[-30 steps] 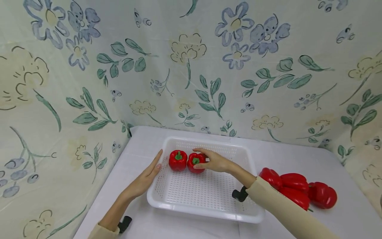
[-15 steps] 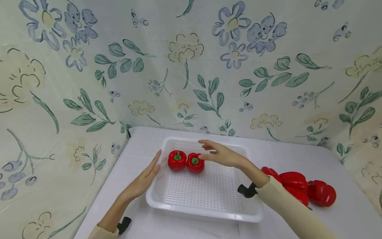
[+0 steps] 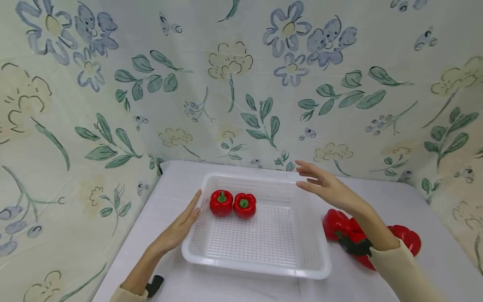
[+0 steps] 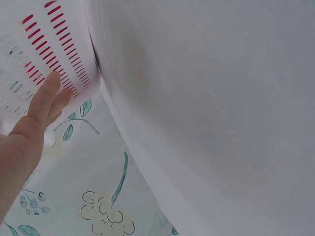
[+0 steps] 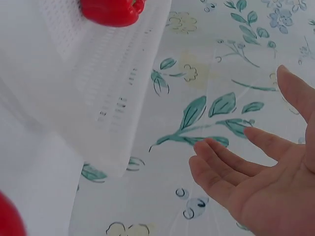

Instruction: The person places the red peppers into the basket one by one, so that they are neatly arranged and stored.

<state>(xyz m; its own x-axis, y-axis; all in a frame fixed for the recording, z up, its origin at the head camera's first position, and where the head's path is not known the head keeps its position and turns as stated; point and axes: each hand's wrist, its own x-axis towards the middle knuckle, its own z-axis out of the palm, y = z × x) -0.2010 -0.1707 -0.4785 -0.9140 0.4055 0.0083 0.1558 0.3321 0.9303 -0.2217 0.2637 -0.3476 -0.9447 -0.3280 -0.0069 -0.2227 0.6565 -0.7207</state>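
Two red bell peppers with green stems, a left one (image 3: 221,203) and a right one (image 3: 244,206), stand side by side at the left of a white perforated plastic basket (image 3: 256,272). Against the basket's left outer side rests my left hand (image 3: 177,230), its fingers straight; the left wrist view shows the fingertips touching the slotted wall. My right hand (image 3: 326,186) hovers above the basket's right rim with fingers spread and nothing in them. Below the right forearm lie several red bell peppers (image 3: 336,224) on the table, partly hidden by the arm.
The white-covered table (image 3: 211,285) carries the basket in its middle. Behind and to the left hangs a floral curtain (image 3: 234,105), meeting the table's back edge. Black camera mounts (image 3: 356,246) sit at the wrists.
My right hand has let go of the right-hand pepper in the basket and moved right, over the basket's right rim. My left hand has stayed at the basket's left side.
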